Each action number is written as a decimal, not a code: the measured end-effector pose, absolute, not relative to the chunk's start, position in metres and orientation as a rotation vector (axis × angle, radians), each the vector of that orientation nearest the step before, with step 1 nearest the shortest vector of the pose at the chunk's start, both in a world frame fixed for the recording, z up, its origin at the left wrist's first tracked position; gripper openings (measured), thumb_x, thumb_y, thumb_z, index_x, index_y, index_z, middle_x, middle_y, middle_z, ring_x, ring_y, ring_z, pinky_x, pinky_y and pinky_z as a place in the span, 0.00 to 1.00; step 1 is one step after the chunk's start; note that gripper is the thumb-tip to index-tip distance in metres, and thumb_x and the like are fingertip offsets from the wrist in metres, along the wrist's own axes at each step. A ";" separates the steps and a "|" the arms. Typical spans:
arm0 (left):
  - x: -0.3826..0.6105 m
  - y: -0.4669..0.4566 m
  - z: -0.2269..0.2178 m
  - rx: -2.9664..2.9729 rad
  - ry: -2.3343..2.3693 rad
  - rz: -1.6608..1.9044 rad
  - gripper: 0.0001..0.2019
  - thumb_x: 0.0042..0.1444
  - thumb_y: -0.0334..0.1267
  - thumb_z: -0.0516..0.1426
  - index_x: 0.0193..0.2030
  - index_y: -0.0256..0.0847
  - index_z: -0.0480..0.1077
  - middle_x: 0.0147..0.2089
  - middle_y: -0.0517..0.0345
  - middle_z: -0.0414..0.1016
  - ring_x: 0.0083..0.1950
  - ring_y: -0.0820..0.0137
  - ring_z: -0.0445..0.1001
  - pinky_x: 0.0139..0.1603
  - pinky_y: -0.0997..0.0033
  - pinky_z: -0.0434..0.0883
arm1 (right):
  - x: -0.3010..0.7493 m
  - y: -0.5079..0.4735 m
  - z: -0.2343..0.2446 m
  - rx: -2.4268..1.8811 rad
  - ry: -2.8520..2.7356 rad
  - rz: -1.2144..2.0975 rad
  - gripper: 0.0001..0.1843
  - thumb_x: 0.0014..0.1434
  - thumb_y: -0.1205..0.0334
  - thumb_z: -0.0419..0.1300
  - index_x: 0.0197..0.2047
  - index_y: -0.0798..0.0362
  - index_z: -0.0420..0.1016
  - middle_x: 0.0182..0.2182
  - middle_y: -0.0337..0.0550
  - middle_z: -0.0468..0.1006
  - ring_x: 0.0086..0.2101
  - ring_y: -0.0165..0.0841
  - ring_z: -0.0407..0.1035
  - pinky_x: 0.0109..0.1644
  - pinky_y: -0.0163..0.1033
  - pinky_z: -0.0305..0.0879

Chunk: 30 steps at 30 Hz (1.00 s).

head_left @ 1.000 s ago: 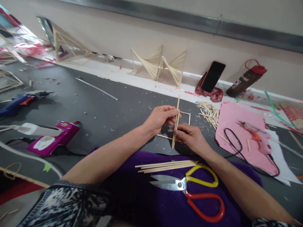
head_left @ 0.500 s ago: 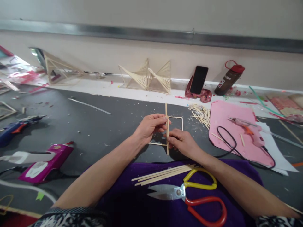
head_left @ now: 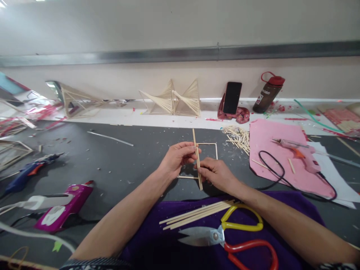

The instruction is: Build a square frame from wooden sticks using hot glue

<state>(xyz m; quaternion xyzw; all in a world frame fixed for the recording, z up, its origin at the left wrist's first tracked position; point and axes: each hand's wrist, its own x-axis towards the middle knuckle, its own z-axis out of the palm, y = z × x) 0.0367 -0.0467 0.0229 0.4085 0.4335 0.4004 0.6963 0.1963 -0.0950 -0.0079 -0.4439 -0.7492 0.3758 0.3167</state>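
My left hand (head_left: 176, 158) and my right hand (head_left: 216, 173) both pinch a thin wooden stick (head_left: 197, 159) held almost upright over the dark table. The left fingers grip its upper middle, the right fingers its lower part. Behind the hands a square frame of thin sticks (head_left: 216, 150) lies flat on the table. On the purple cloth (head_left: 174, 243) over my lap rest several loose sticks (head_left: 197, 215) and scissors (head_left: 230, 234) with one yellow and one red handle.
A pink sheet (head_left: 270, 146) at right carries a pink glue gun (head_left: 298, 152) and black cord. Cut stick pieces (head_left: 239, 135) lie beside it. A phone (head_left: 232, 97), a bottle (head_left: 267, 92) and stick models (head_left: 174, 99) stand by the wall. Magenta (head_left: 63, 204) and blue (head_left: 28, 172) glue guns lie left.
The stick in my hands has tilted from leaning right to leaning slightly left. My head has turned, so the whole scene has levelled out and shifted in view.
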 end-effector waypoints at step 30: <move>0.035 -0.046 0.022 0.913 0.941 0.878 0.05 0.48 0.29 0.60 0.34 0.32 0.74 0.32 0.52 0.77 0.22 0.80 0.71 0.21 0.85 0.70 | 0.198 -0.096 -0.012 -1.150 -1.995 0.976 0.12 0.61 0.62 0.51 0.29 0.52 0.71 0.25 0.37 0.68 0.28 0.28 0.65 0.33 0.33 0.59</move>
